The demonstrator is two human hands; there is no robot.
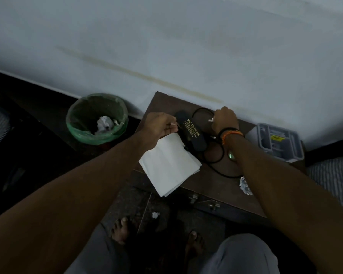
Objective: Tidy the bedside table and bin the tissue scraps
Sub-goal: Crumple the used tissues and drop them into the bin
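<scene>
A small brown bedside table (pixel 210 180) stands against the wall. My right hand (pixel 225 120) is curled at its back edge and pinches a small white tissue scrap (pixel 210 120). Over the table's left edge my left hand (pixel 160 126) hovers with a tiny white scrap (pixel 173 124) between its fingertips. Between my hands lies a black spectacle case (pixel 191 133) with gold lettering. A stack of white paper (pixel 169 165) overhangs the table's front left corner. On the floor to the left is a green-lined bin (pixel 96 118) with crumpled tissue inside.
A black cable (pixel 218 155) loops across the table under my right wrist. A crumpled foil wrapper (pixel 245 185) lies near the front right, and a grey plastic box (pixel 278 142) at the right. One white scrap (pixel 155 214) lies on the floor by my feet.
</scene>
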